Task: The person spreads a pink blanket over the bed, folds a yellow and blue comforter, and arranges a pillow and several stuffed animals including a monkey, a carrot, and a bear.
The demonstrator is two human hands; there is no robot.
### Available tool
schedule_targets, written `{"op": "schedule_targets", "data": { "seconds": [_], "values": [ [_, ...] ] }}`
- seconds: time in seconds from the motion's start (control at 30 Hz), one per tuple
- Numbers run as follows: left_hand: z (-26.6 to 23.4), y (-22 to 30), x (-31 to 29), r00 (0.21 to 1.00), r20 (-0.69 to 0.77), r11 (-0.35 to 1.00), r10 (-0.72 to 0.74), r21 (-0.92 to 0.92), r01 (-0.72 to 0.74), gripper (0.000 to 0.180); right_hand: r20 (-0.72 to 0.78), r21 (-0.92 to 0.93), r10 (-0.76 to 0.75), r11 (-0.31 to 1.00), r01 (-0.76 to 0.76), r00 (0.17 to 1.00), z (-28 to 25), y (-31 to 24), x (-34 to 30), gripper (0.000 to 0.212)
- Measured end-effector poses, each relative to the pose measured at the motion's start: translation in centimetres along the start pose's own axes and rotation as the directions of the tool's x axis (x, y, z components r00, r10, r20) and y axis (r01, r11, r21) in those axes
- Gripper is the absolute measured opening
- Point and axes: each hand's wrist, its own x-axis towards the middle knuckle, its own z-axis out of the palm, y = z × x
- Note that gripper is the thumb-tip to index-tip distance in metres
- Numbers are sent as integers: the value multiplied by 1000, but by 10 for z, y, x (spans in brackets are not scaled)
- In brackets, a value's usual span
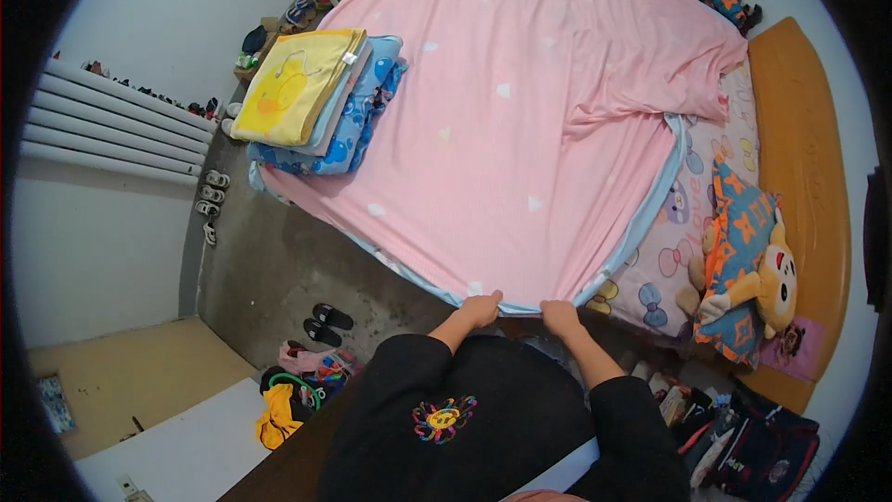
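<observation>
Evidently both hands are at work on one pink blanket (pixel 483 195), spread over the bed and reaching from the fingers to well beyond them. Left hand (pixel 480 310): fingers closed, pinching the near edge, thumb on top. Right hand (pixel 560 317): likewise closed on the same edge, just beside the left, a short stretch of hem between them. Light-blue underside (pixel 645 220) shows along the border running up and away from the right hand. Right of that hand: patterned sheet (pixel 664 265), then an orange-and-teal cushion (pixel 737 214) with a plush toy (pixel 779 281) against it, near the wooden headboard (pixel 801 167). Far forward-left of the left hand: a folded yellow cloth (pixel 293 84) atop folded blue bedding (pixel 321 161). Nearer, left of the left hand: dark slippers (pixel 323 331) on the floor.
</observation>
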Motion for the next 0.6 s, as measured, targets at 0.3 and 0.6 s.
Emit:
{"op": "schedule_targets", "data": {
  "seconds": [0.3, 0.6],
  "values": [
    [8, 1, 1, 993, 47, 928, 107, 354, -117, 24, 43, -39, 58, 998, -56, 997, 12, -16, -6, 16],
    [23, 64, 6, 949, -117, 942, 294, 201, -267, 15, -49, -6, -5, 1000, 4, 999, 11, -15, -23, 14]
  ]
}}
